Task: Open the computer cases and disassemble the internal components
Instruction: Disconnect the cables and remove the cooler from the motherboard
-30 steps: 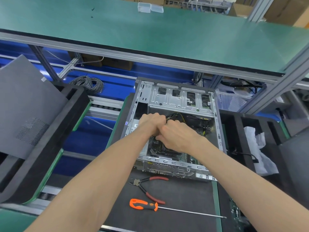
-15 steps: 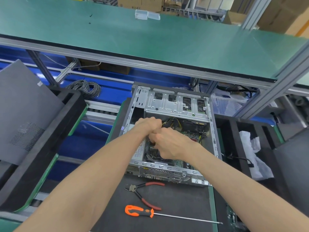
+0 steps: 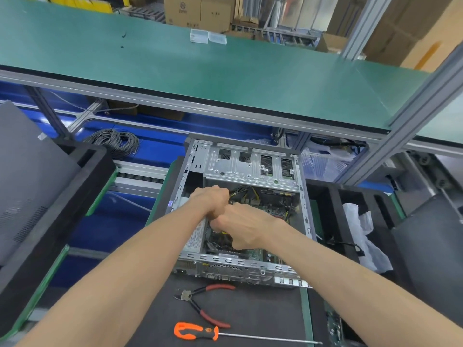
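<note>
An open grey computer case (image 3: pixel 304 211) lies on its side on a dark mat, with its motherboard (image 3: pixel 273 209) and silver drive cage (image 3: pixel 250 164) exposed. Both my hands are inside it, knuckles touching. My left hand (image 3: pixel 209 201) is curled into a fist around a bundle of yellow and black cables (image 3: pixel 244 192). My right hand (image 3: pixel 241 226) curls down over the board and pinches a cable plug; only a bit of yellow shows beneath it. The fingertips of both hands are hidden.
Red-handled cutters (image 3: pixel 200 303) and an orange-handled screwdriver (image 3: pixel 198 331) lie on the mat (image 3: pixel 263 314) in front of the case. Black foam trays (image 3: pixel 50 221) flank it, the left one holding a grey side panel (image 3: pixel 27 179). A green shelf (image 3: pixel 225 78) overhangs the back.
Both hands stay pressed together inside the case, shifting only slightly toward its near left. The tools have not moved.
</note>
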The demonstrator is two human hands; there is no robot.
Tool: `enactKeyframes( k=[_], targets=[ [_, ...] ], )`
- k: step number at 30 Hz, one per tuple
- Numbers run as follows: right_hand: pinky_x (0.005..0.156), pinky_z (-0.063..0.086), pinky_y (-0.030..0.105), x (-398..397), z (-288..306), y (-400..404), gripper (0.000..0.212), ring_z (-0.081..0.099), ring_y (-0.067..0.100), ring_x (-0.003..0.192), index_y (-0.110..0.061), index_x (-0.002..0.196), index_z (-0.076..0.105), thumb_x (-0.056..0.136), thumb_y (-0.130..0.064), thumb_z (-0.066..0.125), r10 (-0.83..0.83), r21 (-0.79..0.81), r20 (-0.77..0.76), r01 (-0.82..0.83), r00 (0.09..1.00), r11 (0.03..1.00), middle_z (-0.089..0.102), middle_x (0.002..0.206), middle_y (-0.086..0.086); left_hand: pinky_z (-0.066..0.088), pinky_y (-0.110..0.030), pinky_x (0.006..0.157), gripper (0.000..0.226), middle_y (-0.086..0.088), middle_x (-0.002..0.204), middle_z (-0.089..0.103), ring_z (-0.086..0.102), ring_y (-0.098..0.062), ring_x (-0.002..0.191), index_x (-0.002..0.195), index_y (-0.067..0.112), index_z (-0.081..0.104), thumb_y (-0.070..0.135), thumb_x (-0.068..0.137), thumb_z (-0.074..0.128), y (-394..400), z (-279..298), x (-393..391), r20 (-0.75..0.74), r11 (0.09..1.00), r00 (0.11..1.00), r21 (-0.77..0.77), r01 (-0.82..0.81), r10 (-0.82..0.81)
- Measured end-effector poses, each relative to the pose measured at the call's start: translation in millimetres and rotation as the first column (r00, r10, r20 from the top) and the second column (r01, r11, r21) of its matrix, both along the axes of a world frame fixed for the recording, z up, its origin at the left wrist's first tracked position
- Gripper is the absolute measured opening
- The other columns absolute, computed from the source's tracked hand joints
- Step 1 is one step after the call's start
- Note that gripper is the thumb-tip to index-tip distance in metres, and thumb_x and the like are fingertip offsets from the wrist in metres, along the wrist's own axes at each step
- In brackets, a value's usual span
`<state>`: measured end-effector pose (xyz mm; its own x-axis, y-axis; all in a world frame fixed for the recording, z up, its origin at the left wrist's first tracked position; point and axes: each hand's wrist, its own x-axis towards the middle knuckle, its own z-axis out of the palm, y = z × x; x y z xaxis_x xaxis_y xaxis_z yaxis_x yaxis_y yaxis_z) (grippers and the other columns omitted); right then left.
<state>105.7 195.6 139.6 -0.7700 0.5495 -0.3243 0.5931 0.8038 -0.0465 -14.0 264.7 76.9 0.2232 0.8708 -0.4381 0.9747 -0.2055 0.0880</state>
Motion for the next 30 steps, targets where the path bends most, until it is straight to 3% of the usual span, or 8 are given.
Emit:
enactKeyframes(
  k=[4,8,11,17,21,24,27,30],
  targets=[
    [0.05,0.039,0.033,6,-6,0,0.021,0.052,0.027,0.062,-0.005,0.103,0.055,0.087,-0.018,0.059,-0.168,0.023,-0.121,0.172,0.978,0.985,0.05,0.074,0.004,0.038,-0.04,0.073,0.008,-0.001,0.094,0.051,0.049,-0.021,0.069,0.083,0.018,0.056,0.011,0.081,0.054,4,1,0,0.03,0.999,0.999,-0.032,-0.044,0.045],
    [0.05,0.036,0.031,-11,-5,-3,0.012,0.044,0.023,0.057,-0.009,0.075,0.053,0.086,-0.011,0.057,-0.254,-0.006,-0.093,0.254,0.963,0.967,0.051,0.075,0.008,0.039,-0.038,0.072,0.013,-0.003,0.092,0.05,0.045,-0.02,0.067,0.074,0.017,0.047,0.011,0.085,0.053,10,-8,-4,0.04,0.998,0.999,-0.06,-0.011,0.013],
    [0.046,0.03,0.028,-20,-3,-5,0.029,0.037,0.017,0.053,-0.014,0.063,0.04,0.079,-0.003,0.062,-0.178,-0.011,-0.059,0.178,0.982,0.984,0.042,0.063,0.003,0.035,-0.036,0.068,0.015,-0.004,0.085,0.046,0.036,-0.022,0.066,0.065,0.016,0.04,0.009,0.077,0.047,14,-11,-6,0.101,0.997,0.995,-0.074,0.013,-0.006],
    [0.048,0.041,0.032,-23,3,2,0.013,0.039,0.013,0.052,-0.01,0.08,0.056,0.074,-0.002,0.063,0.043,0.003,0.006,-0.043,0.999,0.999,0.053,0.069,0.004,0.036,-0.034,0.062,0.014,-0.004,0.081,0.046,0.038,-0.022,0.063,0.064,0.015,0.043,0.008,0.076,0.047,14,-10,-5,0.101,0.997,0.994,-0.066,0.037,-0.03],
    [0.059,0.047,0.037,-12,-8,3,0.01,0.059,0.029,0.072,-0.012,0.1,0.057,0.093,-0.02,0.06,-0.113,-0.025,-0.154,0.11,0.982,0.994,0.06,0.085,0.007,0.039,-0.036,0.067,0.009,-0.003,0.086,0.05,0.043,-0.022,0.067,0.073,0.015,0.052,0.012,0.081,0.05,19,-14,-5,0.113,0.995,0.993,-0.094,-0.017,0.028],
    [0.06,0.04,0.036,-6,-16,3,0.039,0.065,0.035,0.077,-0.007,0.104,0.061,0.103,-0.044,0.049,-0.256,0.094,-0.184,0.276,0.949,0.956,0.066,0.088,0.013,0.041,-0.037,0.066,0.011,0.001,0.084,0.048,0.048,-0.022,0.071,0.072,0.021,0.053,0.014,0.077,0.06,20,-13,-4,0.09,0.994,0.996,-0.102,0.031,-0.022],
    [0.059,0.044,0.038,-9,-14,4,0.031,0.065,0.036,0.08,-0.005,0.108,0.062,0.103,-0.034,0.05,-0.264,0.092,-0.123,0.276,0.957,0.957,0.065,0.092,0.014,0.041,-0.039,0.068,0.011,0.0,0.088,0.049,0.052,-0.025,0.077,0.074,0.02,0.049,0.015,0.081,0.057,19,-15,-5,0.097,0.996,0.995,-0.078,0.038,-0.03],
    [0.059,0.048,0.038,-15,-6,1,0.015,0.054,0.031,0.069,-0.009,0.102,0.061,0.098,-0.021,0.053,-0.115,0.064,-0.069,0.119,0.991,0.991,0.058,0.082,0.008,0.039,-0.038,0.069,0.012,-0.001,0.086,0.048,0.044,-0.022,0.069,0.071,0.015,0.044,0.009,0.08,0.048,18,-16,-6,0.121,0.997,0.992,-0.066,0.026,-0.018]
  ],
)
